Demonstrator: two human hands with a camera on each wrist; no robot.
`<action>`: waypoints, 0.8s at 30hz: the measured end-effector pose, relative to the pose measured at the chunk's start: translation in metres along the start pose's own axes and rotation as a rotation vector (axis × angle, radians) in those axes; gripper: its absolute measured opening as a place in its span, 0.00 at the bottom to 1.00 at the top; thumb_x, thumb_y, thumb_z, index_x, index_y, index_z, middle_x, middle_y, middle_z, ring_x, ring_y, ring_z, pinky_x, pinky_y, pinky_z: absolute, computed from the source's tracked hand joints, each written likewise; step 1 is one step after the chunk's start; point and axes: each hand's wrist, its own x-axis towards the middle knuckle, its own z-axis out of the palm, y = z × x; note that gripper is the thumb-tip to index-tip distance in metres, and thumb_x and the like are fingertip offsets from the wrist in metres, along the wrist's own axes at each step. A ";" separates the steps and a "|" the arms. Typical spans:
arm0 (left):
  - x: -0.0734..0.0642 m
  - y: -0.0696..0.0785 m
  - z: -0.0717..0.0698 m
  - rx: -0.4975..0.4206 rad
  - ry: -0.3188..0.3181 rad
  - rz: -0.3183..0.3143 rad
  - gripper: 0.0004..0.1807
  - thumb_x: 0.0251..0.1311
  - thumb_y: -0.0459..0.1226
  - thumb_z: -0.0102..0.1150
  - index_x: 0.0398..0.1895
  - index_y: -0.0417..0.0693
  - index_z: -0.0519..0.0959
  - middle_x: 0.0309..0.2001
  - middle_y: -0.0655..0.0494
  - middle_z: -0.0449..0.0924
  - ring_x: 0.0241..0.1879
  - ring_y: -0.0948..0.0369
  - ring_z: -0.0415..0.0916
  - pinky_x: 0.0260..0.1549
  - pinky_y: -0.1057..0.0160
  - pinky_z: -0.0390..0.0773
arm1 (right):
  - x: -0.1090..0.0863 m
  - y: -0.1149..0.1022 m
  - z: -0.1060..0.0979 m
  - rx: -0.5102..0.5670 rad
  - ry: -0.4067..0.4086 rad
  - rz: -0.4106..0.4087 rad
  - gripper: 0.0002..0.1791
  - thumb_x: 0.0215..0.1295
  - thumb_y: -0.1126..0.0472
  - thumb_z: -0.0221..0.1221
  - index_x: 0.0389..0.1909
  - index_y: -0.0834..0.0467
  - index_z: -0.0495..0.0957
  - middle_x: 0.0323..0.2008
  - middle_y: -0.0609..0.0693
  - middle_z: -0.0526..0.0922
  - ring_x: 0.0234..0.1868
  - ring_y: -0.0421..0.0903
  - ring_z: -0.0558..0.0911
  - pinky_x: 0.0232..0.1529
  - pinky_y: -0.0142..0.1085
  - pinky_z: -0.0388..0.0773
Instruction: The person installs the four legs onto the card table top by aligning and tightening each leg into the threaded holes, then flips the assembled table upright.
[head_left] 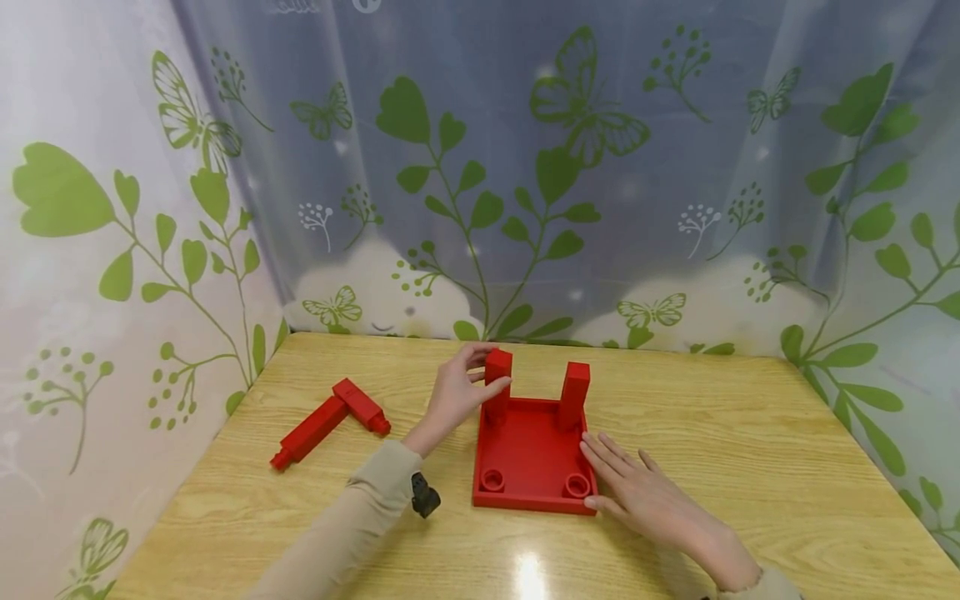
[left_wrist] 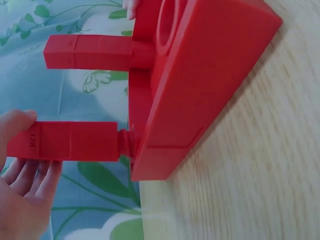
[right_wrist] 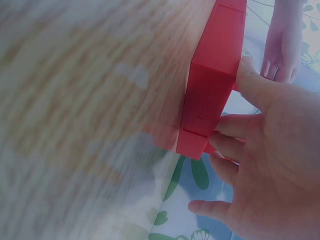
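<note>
A red square base point(head_left: 525, 454) with a raised rim lies on the table, two round sockets showing at its near corners. My left hand point(head_left: 459, 392) holds a red leg point(head_left: 498, 387) by its upper part, thumb on one side and fingers on the other. In the left wrist view, this leg point(left_wrist: 92, 141) stands over the far-left corner with its narrow neck point(left_wrist: 125, 143) showing above the base. A second red leg point(head_left: 576, 392) stands upright at the far-right corner, untouched. My right hand point(head_left: 648, 500) rests against the base's right side, fingers extended along the rim.
Two more red legs lie on the table to the left: one leg point(head_left: 311, 432) slants toward me and the other leg point(head_left: 363, 407) touches its far end. A patterned curtain point(head_left: 480, 208) hangs behind the wooden table point(head_left: 720, 425).
</note>
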 end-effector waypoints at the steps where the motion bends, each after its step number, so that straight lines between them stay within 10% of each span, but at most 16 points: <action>1: 0.000 0.000 -0.002 0.002 -0.012 0.005 0.28 0.58 0.32 0.72 0.63 0.41 0.75 0.57 0.44 0.80 0.56 0.48 0.80 0.53 0.54 0.83 | 0.000 0.000 0.000 -0.001 0.000 0.000 0.40 0.76 0.39 0.50 0.78 0.61 0.59 0.78 0.57 0.57 0.77 0.60 0.57 0.66 0.72 0.58; 24: 0.007 -0.011 -0.018 -0.046 -0.266 0.084 0.29 0.70 0.26 0.56 0.73 0.37 0.65 0.69 0.38 0.68 0.67 0.43 0.69 0.64 0.46 0.74 | 0.000 0.001 0.000 0.011 0.001 -0.002 0.40 0.76 0.39 0.50 0.78 0.61 0.59 0.78 0.57 0.57 0.77 0.60 0.57 0.67 0.72 0.57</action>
